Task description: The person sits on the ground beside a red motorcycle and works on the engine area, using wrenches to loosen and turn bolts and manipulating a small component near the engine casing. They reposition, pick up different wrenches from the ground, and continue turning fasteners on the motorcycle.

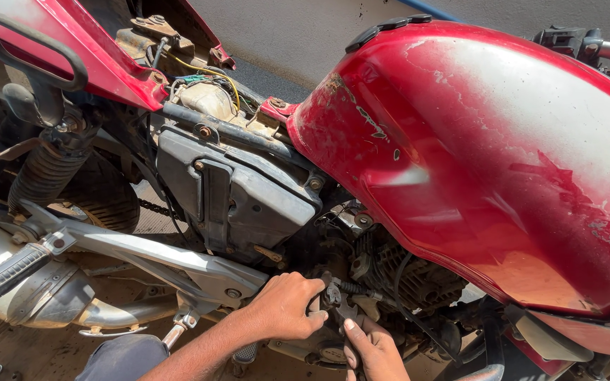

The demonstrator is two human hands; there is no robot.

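Already deep in the engine bay, under the scuffed red metal fuel tank (474, 155).
Left hand (285, 307) curls around a small dark metal fitting (333, 295) beside the finned engine (411, 275); right hand (375, 353) pinches it from below; seat and side cover already off.

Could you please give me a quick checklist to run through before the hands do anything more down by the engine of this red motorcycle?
1. Left hand on the small dark part beside the engine: ok, fingers curl against it.
2. Right hand supporting from below: ok, fingers reach up to the same spot.
3. Grip firm: cannot tell, contact is shadowed.
4. Cable near the part clear of fingers: ok.
5. Fuel tank seated overhead: ok.
6. Side cover in place: ok.
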